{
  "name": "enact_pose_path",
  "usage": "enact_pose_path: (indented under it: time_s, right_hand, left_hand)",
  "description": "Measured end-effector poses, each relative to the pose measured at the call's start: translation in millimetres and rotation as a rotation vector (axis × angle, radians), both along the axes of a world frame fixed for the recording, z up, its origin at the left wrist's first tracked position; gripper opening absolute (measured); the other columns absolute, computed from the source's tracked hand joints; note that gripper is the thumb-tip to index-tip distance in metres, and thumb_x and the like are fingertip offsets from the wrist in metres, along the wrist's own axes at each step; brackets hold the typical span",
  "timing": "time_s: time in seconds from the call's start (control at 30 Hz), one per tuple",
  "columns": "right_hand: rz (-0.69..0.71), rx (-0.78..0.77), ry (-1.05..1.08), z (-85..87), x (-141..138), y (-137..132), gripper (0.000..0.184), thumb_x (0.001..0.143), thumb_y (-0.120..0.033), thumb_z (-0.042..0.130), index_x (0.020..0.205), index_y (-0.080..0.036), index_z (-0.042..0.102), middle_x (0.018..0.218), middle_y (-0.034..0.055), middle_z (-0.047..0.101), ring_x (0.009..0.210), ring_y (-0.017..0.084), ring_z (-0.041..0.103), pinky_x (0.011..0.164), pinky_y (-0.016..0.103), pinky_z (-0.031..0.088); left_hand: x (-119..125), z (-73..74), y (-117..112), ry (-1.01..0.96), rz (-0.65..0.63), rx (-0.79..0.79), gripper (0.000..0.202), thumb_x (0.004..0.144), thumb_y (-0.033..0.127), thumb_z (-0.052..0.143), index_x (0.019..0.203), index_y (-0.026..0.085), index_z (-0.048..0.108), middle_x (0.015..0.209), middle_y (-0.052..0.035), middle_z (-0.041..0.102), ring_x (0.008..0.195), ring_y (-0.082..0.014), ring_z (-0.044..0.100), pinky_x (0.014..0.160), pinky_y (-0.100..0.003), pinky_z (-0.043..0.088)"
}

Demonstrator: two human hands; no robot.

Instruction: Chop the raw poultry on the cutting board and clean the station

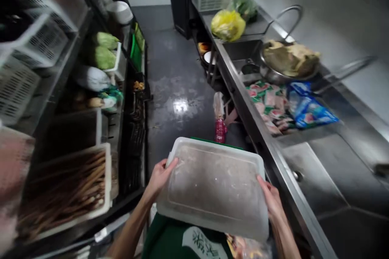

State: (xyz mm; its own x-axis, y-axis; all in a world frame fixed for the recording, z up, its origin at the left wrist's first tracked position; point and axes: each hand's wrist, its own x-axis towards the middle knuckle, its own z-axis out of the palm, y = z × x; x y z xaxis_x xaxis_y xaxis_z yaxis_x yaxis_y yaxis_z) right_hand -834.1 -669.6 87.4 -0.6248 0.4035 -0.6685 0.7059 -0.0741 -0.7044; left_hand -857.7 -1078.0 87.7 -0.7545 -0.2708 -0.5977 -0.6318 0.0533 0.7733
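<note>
Both hands hold a rectangular, translucent white plastic lid (pixel 215 186), with rounded corners and a raised rim, out in front of my body. My left hand (pixel 161 176) grips its left edge, thumb on top and fingers curled underneath. On the opposite edge, my right hand (pixel 270 194) has the same hold. A thin green edge (pixel 217 142) shows just beyond the lid's far side; what it belongs to is hidden. Below the lid are my dark green apron (pixel 170 234) and, partly covered, some packaged items (pixel 247 247).
Left shelves hold white crates (pixel 45 40), cabbages (pixel 105 54) and a bin of long brown roots (pixel 82 186). Along the right, a steel sink counter (pixel 273 149) carries packaged meat (pixel 270 105), a blue bag (pixel 313 107) and a heaped metal bowl (pixel 279 75). A pink-red bundle (pixel 220 129) stands on the wet floor (pixel 170 68).
</note>
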Motion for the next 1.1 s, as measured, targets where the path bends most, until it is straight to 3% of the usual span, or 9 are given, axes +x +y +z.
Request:
enact_pose_path:
  time_s: [0.13,0.23,0.43,0.63,0.87,1.0,1.1]
  right_hand:
    - [0.023,-0.059,0.005,11.0,-141,-70,0.064,0.052,-0.075,0.088,0.075,-0.018,0.070,0.065,0.0074,0.073,0.058,0.025,0.068,0.054,0.033,0.053]
    - [0.081,-0.097,0.056,26.7,-262,-118,0.061,0.056,-0.073,0.087,0.077,-0.016,0.073,0.067,0.0080,0.074,0.060,0.024,0.068,0.057,0.032,0.054]
    - [0.276,-0.083,0.152,41.1,-542,-209,0.057,0.057,-0.070,0.086,0.071,-0.016,0.075,0.068,0.0096,0.074,0.064,0.025,0.068,0.056,0.032,0.053]
    - [0.448,-0.027,0.203,58.2,-831,-313,0.061,0.059,-0.074,0.082,0.066,-0.015,0.072,0.065,0.0074,0.071,0.060,0.021,0.063,0.053,0.029,0.048]
    - [0.442,-0.013,0.211,52.8,-1137,-441,0.064,0.061,-0.079,0.079,0.069,-0.016,0.071,0.065,0.0094,0.072,0.066,0.028,0.069,0.059,0.033,0.055]
    - [0.390,-0.014,0.233,60.7,-1290,-524,0.060,0.059,-0.076,0.082,0.065,-0.018,0.067,0.063,0.0084,0.070,0.064,0.027,0.068,0.056,0.033,0.053]
    - [0.357,-0.065,0.192,65.9,-1411,-583,0.057,0.059,-0.072,0.084,0.066,-0.018,0.066,0.061,0.0073,0.069,0.059,0.024,0.065,0.053,0.031,0.050]
  left_hand:
    - [-135,19.6,-70,-0.007,0.032,-0.012,0.081,0.059,0.091,0.071,0.076,0.012,0.074,0.065,-0.0031,0.064,0.059,-0.0153,0.054,0.055,-0.025,0.040]
    - [-235,32.9,-119,-0.017,0.087,-0.044,0.085,0.057,0.094,0.070,0.076,0.012,0.073,0.068,-0.0049,0.066,0.062,-0.0171,0.055,0.056,-0.026,0.042]
    - [-451,37.6,-211,-0.005,0.149,0.011,0.089,0.055,0.099,0.065,0.071,0.012,0.071,0.070,-0.0085,0.068,0.068,-0.0226,0.060,0.063,-0.031,0.047]
    - [-680,48.6,-299,0.085,0.304,-0.031,0.089,0.049,0.101,0.063,0.068,0.015,0.068,0.070,-0.0090,0.067,0.074,-0.0263,0.063,0.068,-0.033,0.050]
    - [-976,42.1,-431,0.167,0.306,-0.017,0.081,0.055,0.098,0.064,0.064,0.017,0.066,0.067,-0.0073,0.065,0.070,-0.0246,0.061,0.063,-0.031,0.048]
    - [-1156,51.5,-516,0.158,0.277,-0.040,0.085,0.049,0.099,0.068,0.065,0.015,0.067,0.067,-0.0083,0.067,0.072,-0.0253,0.063,0.063,-0.030,0.049]
    - [-1290,56.7,-577,0.143,0.248,-0.010,0.083,0.053,0.096,0.070,0.068,0.014,0.069,0.067,-0.0091,0.068,0.072,-0.0267,0.066,0.063,-0.031,0.051]
